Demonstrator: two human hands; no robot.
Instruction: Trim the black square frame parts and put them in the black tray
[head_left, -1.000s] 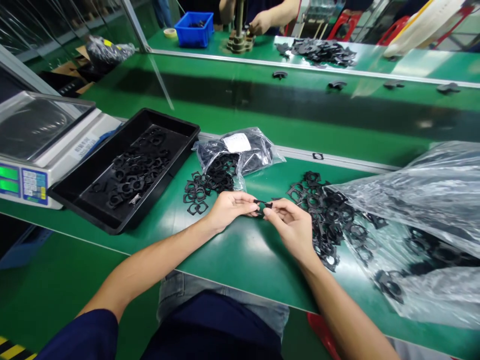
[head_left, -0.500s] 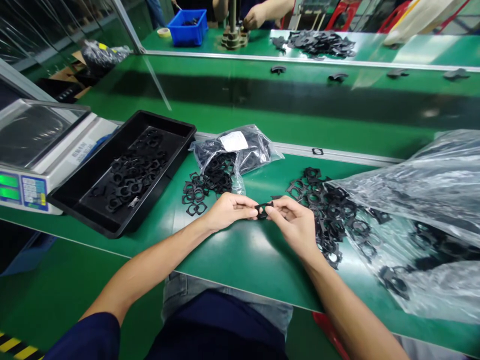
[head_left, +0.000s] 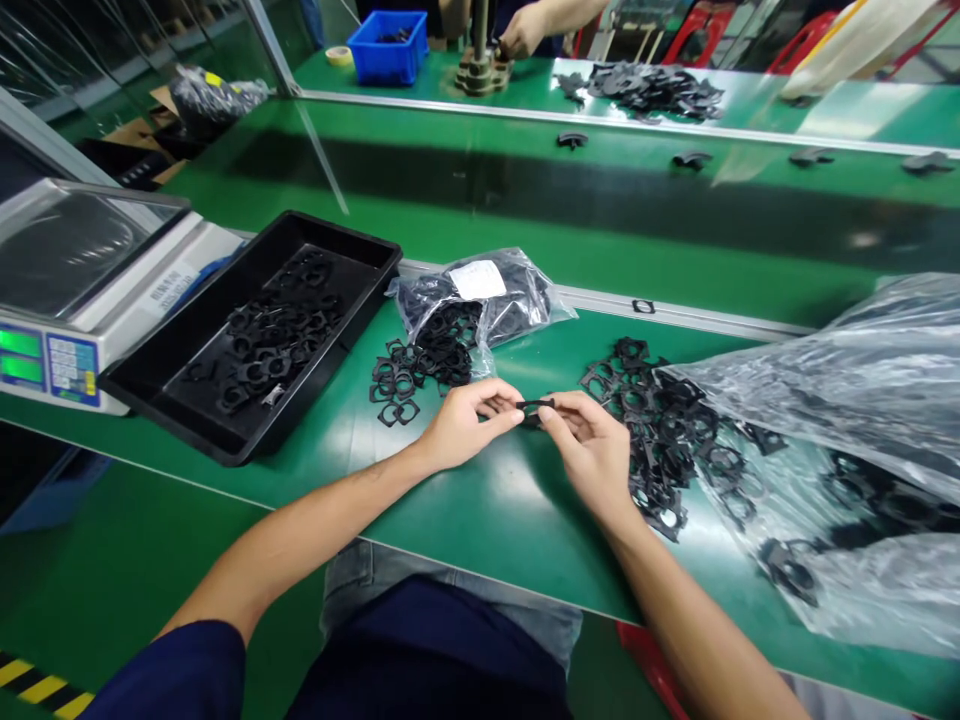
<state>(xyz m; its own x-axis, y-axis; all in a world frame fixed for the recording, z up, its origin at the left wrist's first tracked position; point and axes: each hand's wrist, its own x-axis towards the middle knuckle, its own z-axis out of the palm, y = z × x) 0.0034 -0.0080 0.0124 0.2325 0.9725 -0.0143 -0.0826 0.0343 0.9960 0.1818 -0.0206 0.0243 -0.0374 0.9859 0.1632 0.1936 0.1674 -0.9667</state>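
Observation:
Between my two hands, above the green table, is a small black plastic ring part (head_left: pixel 535 404), seen nearly edge-on. My left hand (head_left: pixel 474 424) pinches its left end between thumb and fingers. Its right end is in the pinch of my right hand (head_left: pixel 592 440). A loose pile of similar black ring parts (head_left: pixel 660 425) lies just right of my right hand. Beyond my left hand, more ring parts (head_left: pixel 397 378) spill from a clear plastic bag (head_left: pixel 525 290) with a white label.
A black tray (head_left: pixel 367 262) of ring parts leans by a scale (head_left: pixel 52 330) on the left. A large clear bag (head_left: pixel 847 360) covers the right side. One ring part (head_left: pixel 643 306) rests on the metal rail. Across the belt, a co-worker's hand (head_left: pixel 525 30) is near a metal fixture (head_left: pixel 482 72).
The ring part has been tilted in my fingers, from its face showing to nearly edge-on. Both hands keep their pinch. The whole view has shifted slightly.

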